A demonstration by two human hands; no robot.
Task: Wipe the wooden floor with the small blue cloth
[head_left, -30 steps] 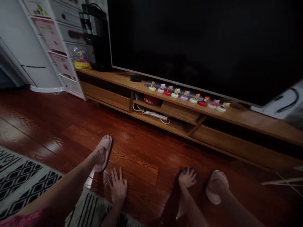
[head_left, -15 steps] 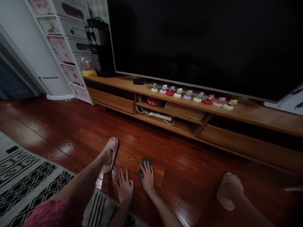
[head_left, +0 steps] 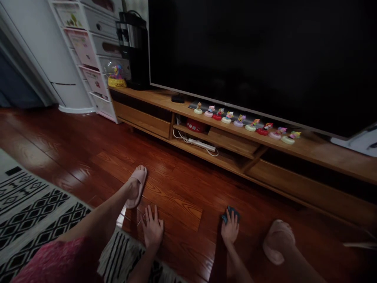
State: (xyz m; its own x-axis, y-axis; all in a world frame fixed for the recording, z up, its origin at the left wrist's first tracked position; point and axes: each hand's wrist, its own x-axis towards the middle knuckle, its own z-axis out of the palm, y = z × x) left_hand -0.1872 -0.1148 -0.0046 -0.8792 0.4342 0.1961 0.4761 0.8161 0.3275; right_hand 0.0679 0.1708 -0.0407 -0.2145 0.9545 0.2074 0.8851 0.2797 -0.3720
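My left hand (head_left: 153, 230) rests palm down on the glossy wooden floor (head_left: 176, 184), fingers spread, with nothing in it. It lies beside a pink slipper (head_left: 138, 185) on my left foot. Further right, my right hand (head_left: 230, 230) holds a small dark blue cloth (head_left: 235, 214) down against the boards. Its fingers lie over the cloth, which looks rumpled and shows past the fingertips. The palm side of this hand is hidden. To its right is my other foot in a second pink slipper (head_left: 273, 241).
A long wooden TV cabinet (head_left: 153, 120) stands ahead, bearing a large dark television (head_left: 250, 63) and a row of small figurines (head_left: 241, 120). A white power strip (head_left: 202, 144) sits on its lower shelf. At left are a patterned rug (head_left: 38, 212) and a drawer tower (head_left: 103, 47).
My right hand has slid to the right across the floor, taking the cloth along, and is now well apart from my left hand. The left hand stays nearly in place; the view has shifted slightly.
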